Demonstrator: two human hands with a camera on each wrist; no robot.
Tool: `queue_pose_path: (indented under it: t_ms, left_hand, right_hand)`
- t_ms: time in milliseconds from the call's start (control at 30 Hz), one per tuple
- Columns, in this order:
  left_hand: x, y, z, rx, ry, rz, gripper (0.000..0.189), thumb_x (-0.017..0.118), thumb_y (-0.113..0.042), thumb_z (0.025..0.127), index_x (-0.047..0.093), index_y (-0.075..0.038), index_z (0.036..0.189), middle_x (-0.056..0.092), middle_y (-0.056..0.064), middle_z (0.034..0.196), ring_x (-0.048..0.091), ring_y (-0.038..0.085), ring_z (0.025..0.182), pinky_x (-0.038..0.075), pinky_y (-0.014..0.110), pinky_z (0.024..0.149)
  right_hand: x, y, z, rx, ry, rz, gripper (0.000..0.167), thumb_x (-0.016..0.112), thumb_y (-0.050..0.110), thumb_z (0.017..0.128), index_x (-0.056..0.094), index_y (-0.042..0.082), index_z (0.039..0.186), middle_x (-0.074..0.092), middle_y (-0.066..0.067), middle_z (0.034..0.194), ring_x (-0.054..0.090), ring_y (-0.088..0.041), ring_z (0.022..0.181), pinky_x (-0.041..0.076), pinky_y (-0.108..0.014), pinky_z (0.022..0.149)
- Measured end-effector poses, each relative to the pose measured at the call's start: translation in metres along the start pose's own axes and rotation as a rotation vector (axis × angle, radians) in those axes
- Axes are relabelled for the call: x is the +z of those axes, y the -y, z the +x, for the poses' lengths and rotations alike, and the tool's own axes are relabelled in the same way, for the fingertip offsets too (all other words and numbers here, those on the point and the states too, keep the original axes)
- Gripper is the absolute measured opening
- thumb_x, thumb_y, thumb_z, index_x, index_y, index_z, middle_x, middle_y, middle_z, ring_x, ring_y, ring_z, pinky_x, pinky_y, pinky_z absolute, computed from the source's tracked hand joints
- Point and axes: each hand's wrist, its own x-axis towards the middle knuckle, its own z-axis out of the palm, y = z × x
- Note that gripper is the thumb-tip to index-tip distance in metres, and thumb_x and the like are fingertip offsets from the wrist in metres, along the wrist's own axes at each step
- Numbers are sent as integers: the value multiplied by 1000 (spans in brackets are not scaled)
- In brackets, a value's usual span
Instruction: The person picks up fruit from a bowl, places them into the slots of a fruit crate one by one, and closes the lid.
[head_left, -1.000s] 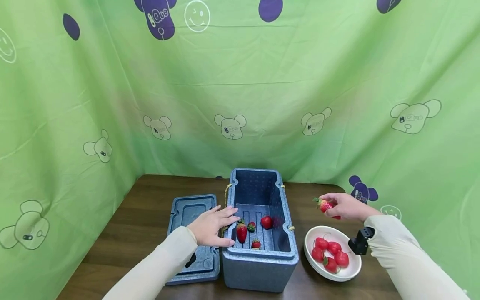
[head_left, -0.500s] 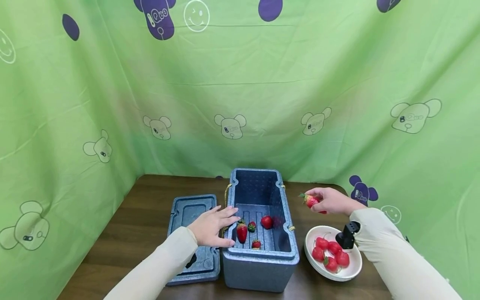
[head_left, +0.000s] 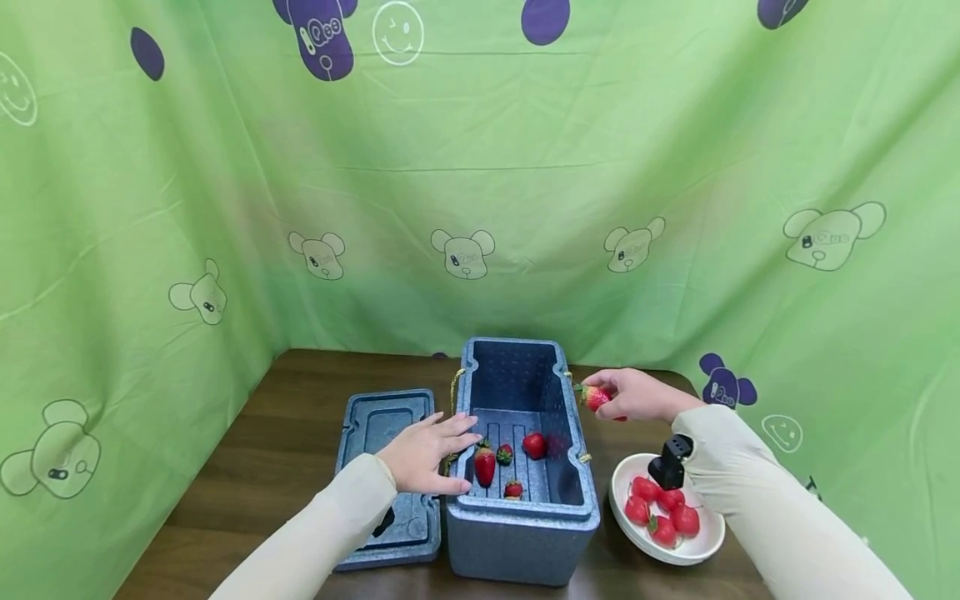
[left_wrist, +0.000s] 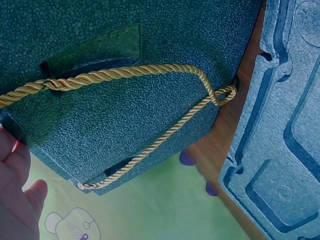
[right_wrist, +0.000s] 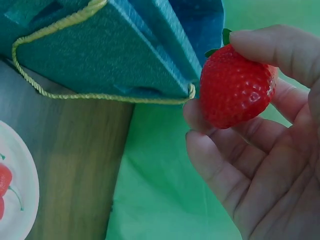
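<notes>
A strawberry (right_wrist: 236, 87) with green leaves is pinched between the thumb and fingers of my right hand (head_left: 641, 395), just off the right side of a blue foam box (head_left: 521, 546). My left hand (head_left: 427, 454) rests on the box's left rim with its fingers spread. Inside the box lie several strawberries, among them a long one (head_left: 484, 467) by the left wall and a round one (head_left: 534, 446) to the right. In the left wrist view, only the left fingers (left_wrist: 17, 165) show, at the box's edge.
A white bowl (head_left: 708, 546) of red fruit stands right of the box, under the right forearm. The blue lid (head_left: 397, 542) lies flat on the wooden table (head_left: 247, 467) to the left. Yellow rope (left_wrist: 130, 73) hangs along the box's side. A green curtain (head_left: 480, 167) closes the back.
My right hand has moved left with the strawberry, from above the bowl's far side to beside the box's right rim. The left hand has stayed on the left rim.
</notes>
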Motion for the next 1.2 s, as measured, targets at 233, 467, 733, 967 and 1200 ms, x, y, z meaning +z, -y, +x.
queue_pose_path:
  t_ms: [233, 467, 733, 967, 1200]
  left_hand:
    - [-1, 0, -1, 5, 4, 7, 68, 53, -52, 88, 48, -12, 142, 36, 6, 152, 28, 22, 141, 21, 47, 113]
    - [-1, -2, 1, 0, 8, 2, 68, 53, -52, 88, 48, -12, 142, 36, 6, 152, 28, 22, 141, 21, 46, 114]
    - [0, -2, 2, 1, 2, -8, 68, 54, -51, 88, 49, -10, 142, 36, 7, 152, 28, 22, 141, 21, 47, 113]
    - [3, 1, 0, 1, 3, 5, 68, 53, -53, 88, 49, -12, 142, 36, 6, 151, 29, 22, 141, 22, 48, 113]
    - [1, 1, 0, 6, -4, -11, 67, 52, -52, 88, 49, -12, 142, 36, 7, 151, 29, 23, 141, 22, 48, 113]
  right_hand:
    - [4, 10, 8, -20, 12, -34, 48, 66, 1, 76, 55, -12, 120, 63, -16, 100, 54, -17, 75, 48, -29, 61]
    - [9, 19, 16, -41, 29, -35, 50, 67, 0, 74, 54, -13, 121, 63, -15, 99, 54, -15, 73, 48, -28, 60]
    - [14, 26, 28, -91, 66, -38, 45, 68, 5, 77, 58, -7, 119, 64, -12, 98, 57, -17, 76, 52, -29, 64]
    - [25, 45, 42, -45, 80, -77, 46, 68, 4, 78, 58, -5, 122, 63, -12, 102, 57, -19, 83, 53, -30, 72]
    - [30, 65, 53, -39, 83, -107, 46, 68, 4, 80, 57, -4, 125, 64, -12, 105, 58, -19, 85, 53, -32, 76]
